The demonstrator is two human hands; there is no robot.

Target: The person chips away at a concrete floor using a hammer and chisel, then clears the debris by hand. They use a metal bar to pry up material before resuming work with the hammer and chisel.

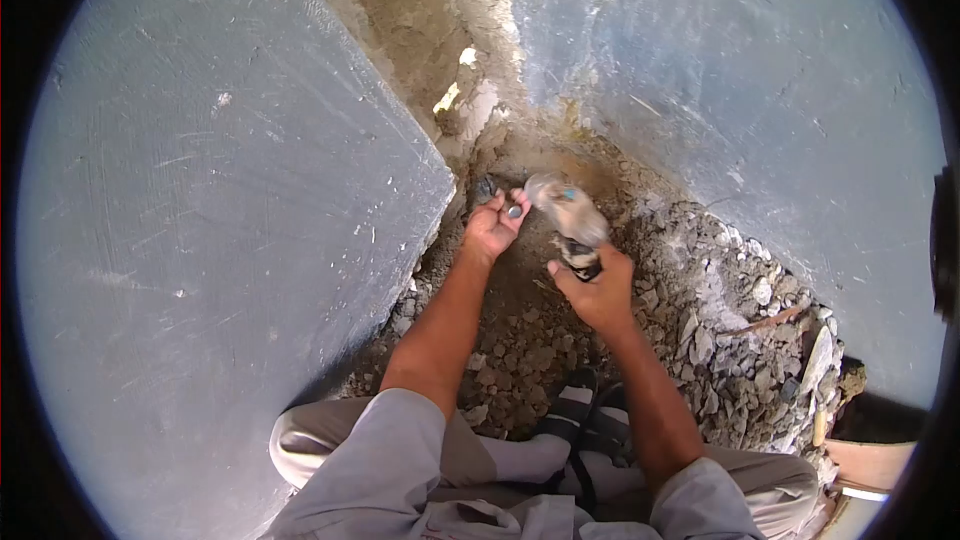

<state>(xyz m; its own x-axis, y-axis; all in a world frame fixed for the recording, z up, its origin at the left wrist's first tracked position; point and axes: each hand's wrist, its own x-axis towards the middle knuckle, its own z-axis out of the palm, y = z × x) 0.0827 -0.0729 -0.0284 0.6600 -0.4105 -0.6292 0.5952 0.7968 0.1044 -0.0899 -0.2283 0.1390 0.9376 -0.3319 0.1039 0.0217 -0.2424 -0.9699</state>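
My left hand (494, 228) is closed around a metal chisel (515, 211), whose round struck end shows between the fingers. Most of the chisel's length is hidden by the hand and the view from above. Beside the fingertips sits a small dark lump (486, 186) against the dirt. My right hand (601, 290) grips a hammer (567, 208) by its dark, wrapped-looking handle. Motion smears the hammer's pale head, which lies just right of the chisel's end. Both hands are over a dug-out hollow (520, 285) of brown soil between two grey painted walls.
A grey wall (240, 180) rises at left, its corner close to my left hand; another grey wall (740, 70) stands at upper right. Broken rubble (710, 330) lies along the right side, with a reddish stick (765, 321) on it. My sandalled feet (570, 420) are just below the hollow.
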